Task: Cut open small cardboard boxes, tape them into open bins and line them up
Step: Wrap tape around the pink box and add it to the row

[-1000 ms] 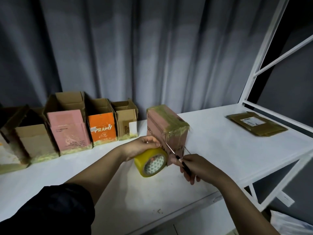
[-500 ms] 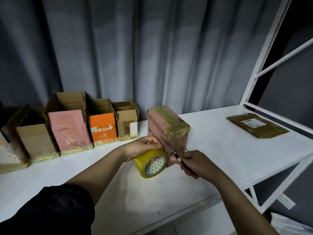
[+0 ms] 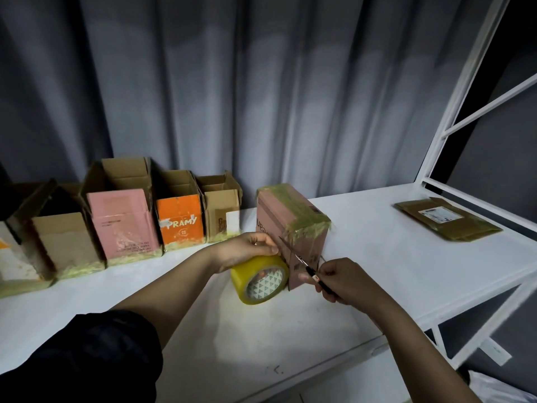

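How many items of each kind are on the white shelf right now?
Open cardboard bins: 5, from the cut-off leftmost bin to the small brown bin
Taped closed box: 1
Tape roll: 1
Scissors: 1
Flat parcel: 1
Total: 9

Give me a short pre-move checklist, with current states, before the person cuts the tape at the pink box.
1. Left hand grips the tape roll: ok.
2. Right hand has a grip on the scissors: ok.
3. Blades reach the tape strip beside the pink box: ok; open or closed, cannot tell.
4. Left fingers clear of the blades: not ok, the thumb lies close to the tip.
5. Box stands flat on the white shelf: ok.
6. Room left in the row beside the small brown bin: ok.
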